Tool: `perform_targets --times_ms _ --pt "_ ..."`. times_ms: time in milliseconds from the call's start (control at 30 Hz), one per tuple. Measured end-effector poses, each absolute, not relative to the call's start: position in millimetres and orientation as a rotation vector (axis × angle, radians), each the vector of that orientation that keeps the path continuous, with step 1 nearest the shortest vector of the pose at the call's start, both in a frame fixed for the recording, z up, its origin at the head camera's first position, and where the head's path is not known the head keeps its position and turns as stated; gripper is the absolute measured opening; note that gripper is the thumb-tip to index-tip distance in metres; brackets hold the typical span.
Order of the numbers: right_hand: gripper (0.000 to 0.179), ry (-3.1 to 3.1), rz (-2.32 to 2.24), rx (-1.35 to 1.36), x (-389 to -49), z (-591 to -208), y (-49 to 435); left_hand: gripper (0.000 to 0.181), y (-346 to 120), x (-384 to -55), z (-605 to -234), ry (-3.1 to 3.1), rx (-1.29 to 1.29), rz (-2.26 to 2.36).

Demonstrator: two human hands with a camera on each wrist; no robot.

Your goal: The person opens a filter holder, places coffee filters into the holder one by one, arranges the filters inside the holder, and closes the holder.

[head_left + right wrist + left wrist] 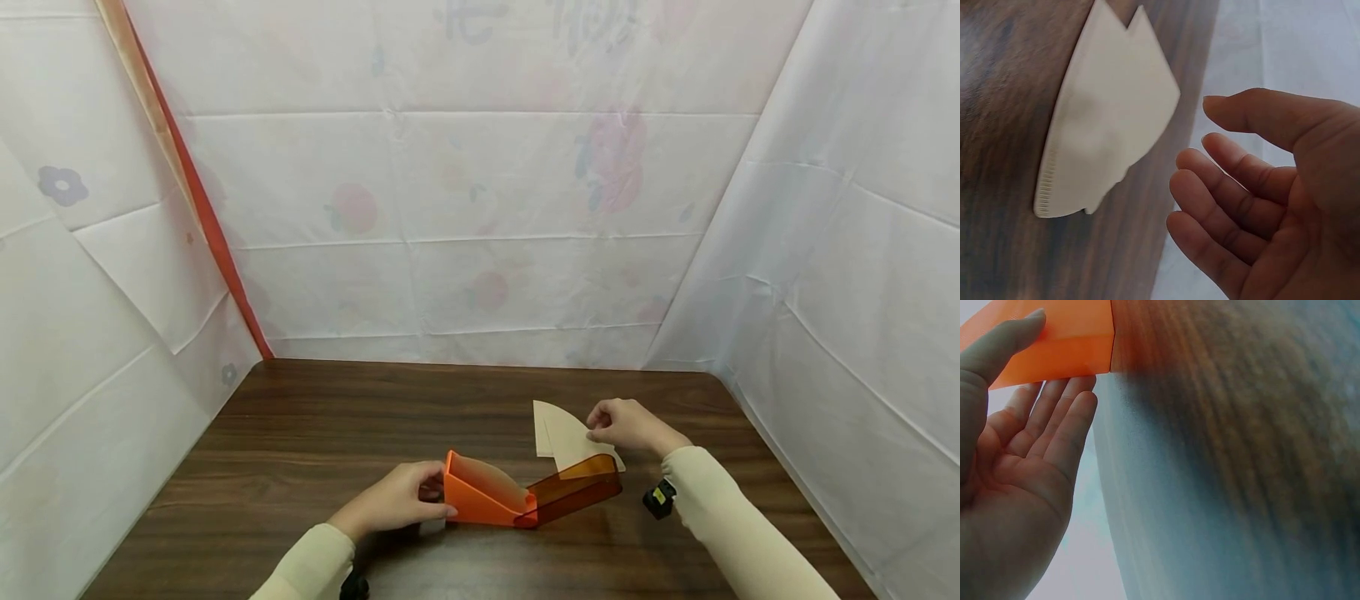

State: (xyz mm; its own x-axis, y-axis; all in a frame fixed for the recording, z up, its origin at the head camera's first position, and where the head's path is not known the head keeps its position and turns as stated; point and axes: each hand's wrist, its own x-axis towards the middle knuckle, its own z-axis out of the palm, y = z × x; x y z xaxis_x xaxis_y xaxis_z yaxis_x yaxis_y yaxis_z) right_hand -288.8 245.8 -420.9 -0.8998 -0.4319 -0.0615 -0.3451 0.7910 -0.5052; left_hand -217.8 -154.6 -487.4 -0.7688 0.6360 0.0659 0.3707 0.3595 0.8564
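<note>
An orange coffee filter holder (476, 506) sits on the table, its translucent brown-orange lid (577, 493) swung out to the right. Inside the holder stand tan paper filters (491, 477). My left hand (397, 498) grips the holder's left end, the thumb on its near face in the left wrist view and the fingers (1069, 428) at its other side. Cone-shaped paper coffee filters (573, 442) lie overlapping on the table behind the lid. Over their right side hovers my right hand (630, 423); in the right wrist view its loosely curled fingers (1210, 206) hold nothing and are apart from the paper.
Dark wood-grain table (360, 408) underneath. White printed sheeting (480, 283) rises at the back and both sides, with a red strip (202, 208) in the left corner. A black wrist camera (660, 498) hangs by the right sleeve.
</note>
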Motion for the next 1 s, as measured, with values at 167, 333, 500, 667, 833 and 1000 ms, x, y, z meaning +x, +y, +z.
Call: perform_targets --times_ms 167,333,500,667,833,1000 --pt "0.018 2.805 -0.716 -0.553 -290 -434 248 0.032 -155 -218 -487 2.345 0.889 1.367" --pt "0.017 2.823 -0.685 -0.52 -291 -442 251 0.031 -154 -217 -487 2.335 0.889 1.379" --pt "0.022 2.837 -0.678 -0.443 -292 -447 253 0.031 -154 -217 -487 2.331 0.886 1.39" --pt "0.028 2.834 -0.659 -0.384 -293 -450 255 0.03 -154 -217 -488 2.324 0.883 1.394" --pt "0.029 2.839 -0.655 -0.381 -295 -453 254 0.03 -154 -217 -488 2.322 0.885 1.395" --pt "0.028 2.834 -0.673 -0.387 -299 -455 250 0.03 -154 -217 -488 2.312 0.887 1.406"
